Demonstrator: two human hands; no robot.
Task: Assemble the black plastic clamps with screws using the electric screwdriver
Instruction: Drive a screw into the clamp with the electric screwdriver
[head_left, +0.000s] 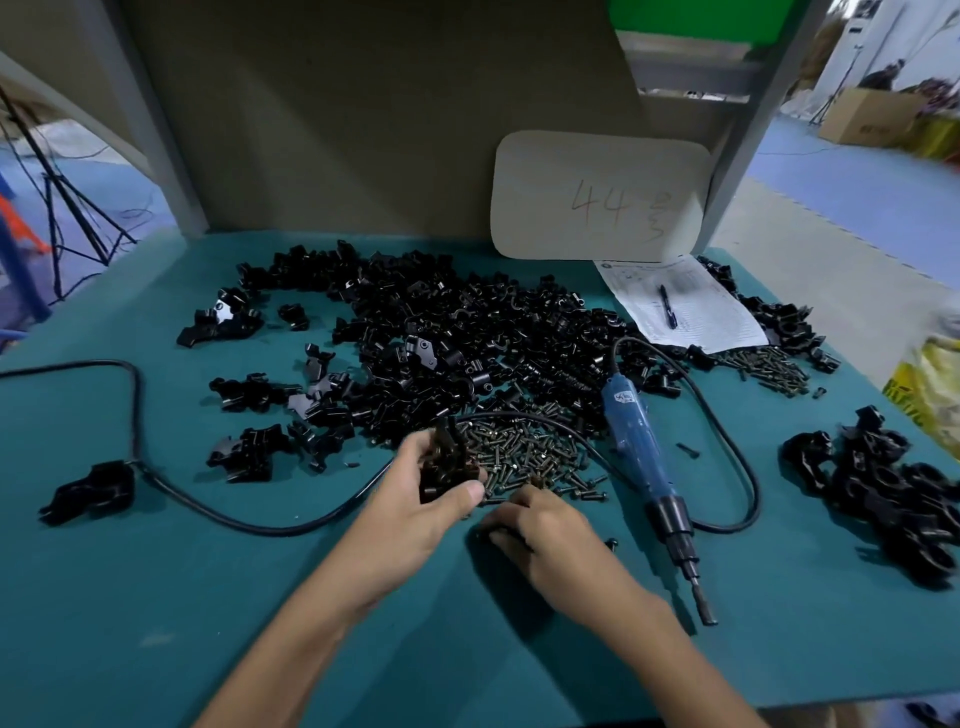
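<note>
— Our left hand (415, 499) is clamped on a black clamp (448, 470), thumb across its near face and fingers wrapped round the far side. It is held just above the near left edge of the screws (524, 457).

— And our right hand (540, 535)?

— Just beside the left, knuckles up, fingers curled down onto the table (156, 597) at the near rim of that same pile. We cannot tell whether a screw is pinched under the fingertips; they are tucked out of sight.

— Where do we see the electric screwdriver (639, 452)?

— Lying flat on the table just right of the screws, with neither hand on it. Its blue body points away from us and its black nose and bit point toward the near edge. Its cable (208, 499) loops round the far side of the screws, runs under our left wrist and goes off to the left.

— Beyond that?

— We have the big heap of black clamp parts (441, 338) spread across the middle of the table, behind the screws. A smaller cluster of black clamps (893, 499) sits well apart on the right, and a single one (88, 491) lies at the far left against the cable. A second scatter of screws (769, 364) lies at the back right, just beside a sheet of paper (717, 322) with a pen (667, 306) on it. Behind the paper a pale card (597, 197) marked 44 leans upright, and a yellow bag (930, 395) shows at the right edge.
</note>
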